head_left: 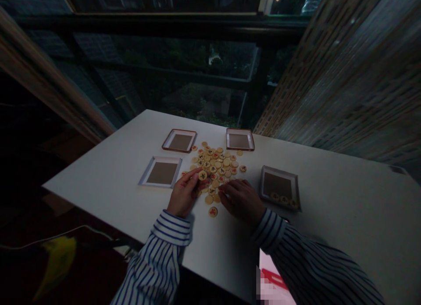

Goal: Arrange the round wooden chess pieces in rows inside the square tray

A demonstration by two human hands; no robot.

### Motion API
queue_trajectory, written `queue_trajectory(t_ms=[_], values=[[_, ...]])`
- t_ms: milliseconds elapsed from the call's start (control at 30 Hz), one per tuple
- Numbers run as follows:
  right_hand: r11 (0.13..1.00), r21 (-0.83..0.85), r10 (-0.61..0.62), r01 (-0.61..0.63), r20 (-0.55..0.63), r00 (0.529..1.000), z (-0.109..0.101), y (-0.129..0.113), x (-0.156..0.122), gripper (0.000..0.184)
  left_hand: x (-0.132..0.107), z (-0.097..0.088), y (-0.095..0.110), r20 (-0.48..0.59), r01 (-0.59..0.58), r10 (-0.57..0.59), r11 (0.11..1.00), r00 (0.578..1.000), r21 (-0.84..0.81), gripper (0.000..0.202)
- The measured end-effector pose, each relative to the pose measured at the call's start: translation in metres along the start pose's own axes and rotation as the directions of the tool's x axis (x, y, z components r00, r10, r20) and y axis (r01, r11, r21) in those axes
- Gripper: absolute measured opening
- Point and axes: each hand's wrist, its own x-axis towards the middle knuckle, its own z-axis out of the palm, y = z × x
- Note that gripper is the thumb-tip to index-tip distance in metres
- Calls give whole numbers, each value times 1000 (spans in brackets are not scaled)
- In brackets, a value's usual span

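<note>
My left hand (184, 191) pinches a round Chinese chess piece (202, 176) with a black character, between thumb and fingers, at the near left of a pile. The heaped Chinese chess pieces (217, 164) are pale discs, some showing red or black characters, others blank side up. At the pile's near right, my right hand (241, 199) has its fingers curled down among the discs. What its fingertips hold, if anything, is hidden. One red-marked piece (213, 212) lies apart on the white table (108, 182), between my wrists.
Two shallow open boxes, a left rear box (179, 141) and a right rear box (240, 139), stand behind the pile. A third box (161, 171) is at left. The right box (280, 186) holds several pieces along its near side. A window (197, 72) lies beyond the table.
</note>
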Motion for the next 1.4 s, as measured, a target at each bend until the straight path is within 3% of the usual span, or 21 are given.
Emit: queue_trajectory(t_ms=[533, 967, 1400], values=[[1000, -7, 26, -26, -22, 999, 0, 2, 0, 14, -8, 3, 6, 39, 22, -20, 999, 999, -41, 23], [999, -22, 32, -32, -31, 999, -2, 2, 0, 15, -15, 5, 3, 102, 13, -17, 999, 995, 42, 31], [990, 98, 111, -101, -95, 989, -17, 7, 4, 16, -19, 16, 4, 97, -8, -1, 996, 995, 90, 28]])
